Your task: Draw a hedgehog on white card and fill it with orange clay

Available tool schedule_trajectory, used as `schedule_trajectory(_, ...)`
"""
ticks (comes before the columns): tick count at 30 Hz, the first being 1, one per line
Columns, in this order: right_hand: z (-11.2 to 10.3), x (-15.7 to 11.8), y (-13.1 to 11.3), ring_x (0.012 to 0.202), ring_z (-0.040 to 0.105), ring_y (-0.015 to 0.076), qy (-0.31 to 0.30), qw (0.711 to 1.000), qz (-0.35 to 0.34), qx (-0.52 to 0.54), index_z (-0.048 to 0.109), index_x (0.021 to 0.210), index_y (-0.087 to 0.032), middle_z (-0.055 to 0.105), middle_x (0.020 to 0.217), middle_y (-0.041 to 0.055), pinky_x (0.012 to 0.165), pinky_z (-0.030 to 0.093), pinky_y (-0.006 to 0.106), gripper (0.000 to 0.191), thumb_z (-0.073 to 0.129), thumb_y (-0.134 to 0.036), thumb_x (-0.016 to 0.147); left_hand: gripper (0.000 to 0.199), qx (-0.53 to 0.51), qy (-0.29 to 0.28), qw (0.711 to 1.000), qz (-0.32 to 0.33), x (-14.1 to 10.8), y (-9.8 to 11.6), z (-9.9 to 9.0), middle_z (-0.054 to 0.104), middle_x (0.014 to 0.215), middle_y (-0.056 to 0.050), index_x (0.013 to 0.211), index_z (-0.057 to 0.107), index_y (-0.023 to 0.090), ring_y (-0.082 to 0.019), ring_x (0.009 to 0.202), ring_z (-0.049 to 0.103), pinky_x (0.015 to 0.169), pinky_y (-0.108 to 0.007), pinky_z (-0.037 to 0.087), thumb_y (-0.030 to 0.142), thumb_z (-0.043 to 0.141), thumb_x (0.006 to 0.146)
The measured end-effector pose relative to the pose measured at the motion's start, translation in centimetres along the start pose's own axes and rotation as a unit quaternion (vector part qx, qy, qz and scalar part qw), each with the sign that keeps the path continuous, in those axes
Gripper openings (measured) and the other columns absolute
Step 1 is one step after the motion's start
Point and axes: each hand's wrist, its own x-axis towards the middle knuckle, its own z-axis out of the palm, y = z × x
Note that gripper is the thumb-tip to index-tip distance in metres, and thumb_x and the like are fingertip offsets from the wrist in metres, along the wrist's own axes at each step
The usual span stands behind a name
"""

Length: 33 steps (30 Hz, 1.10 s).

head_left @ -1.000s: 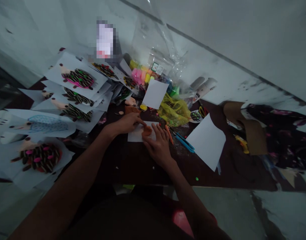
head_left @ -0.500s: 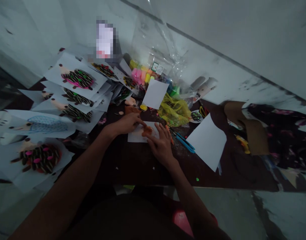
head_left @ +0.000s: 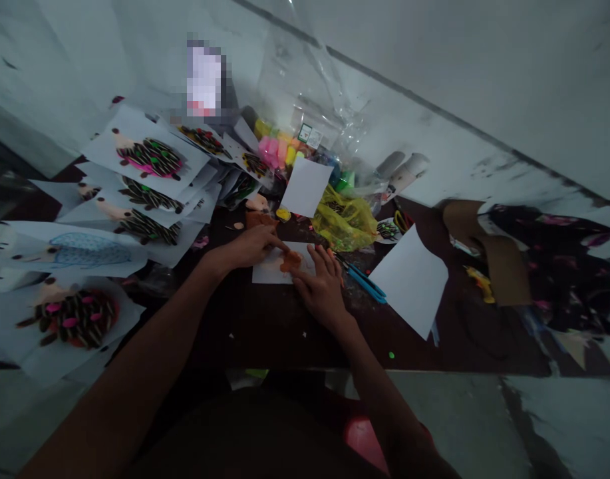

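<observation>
Right hand shifted rightward, orange clay — between it and left hand

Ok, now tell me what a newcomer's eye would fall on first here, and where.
Probably the hedgehog pictures piled at the left of the table, their spines apparently made of striped sunflower seeds. Next, the translucent yellow bag, beyond the right hand. Then the orange-brown patch of what looks like clay, central on a small white sheet, between that hand and the left hand.
</observation>
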Motion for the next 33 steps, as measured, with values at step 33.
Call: schedule_trajectory(33,-0.4,-0.8,0.4,0.151,0.027,0.0337,-0.005,0.997,0.019,-0.069,0.071,0.124,-0.038,0.038,0.162,0.0057,0.117,0.026,0.059,0.029,0.059,-0.032,0.099,0.044,0.009,0.006,1.0,0.017,0.0,0.0,0.0,0.065,0.101,-0.01,0.113,0.079,0.021,-0.02,0.091,0.06,0.084,-0.032,0.048,0.008,0.046,0.087)
